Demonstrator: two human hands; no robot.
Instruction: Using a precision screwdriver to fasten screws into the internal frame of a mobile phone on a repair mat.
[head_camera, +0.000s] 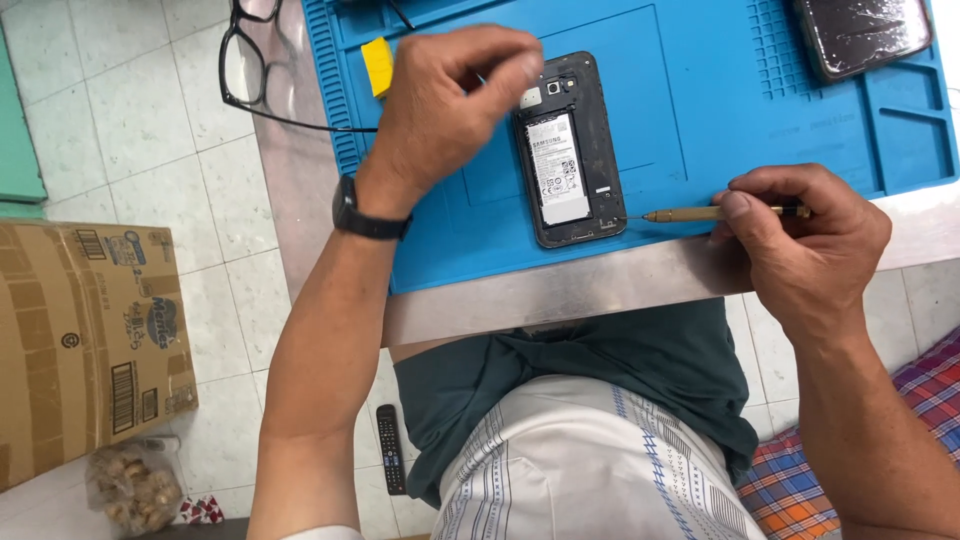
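One head-worn camera looks steeply down, close over the blue mat (700, 110).

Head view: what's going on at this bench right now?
A person is working on an opened phone, back cover off and battery exposed, lying on a blue work mat. The right hand holds a slim screwdriver with its tip at the phone's lower right corner. The left hand hovers over the phone's upper left, fingers pinched. Glasses and a second phone lie nearby.
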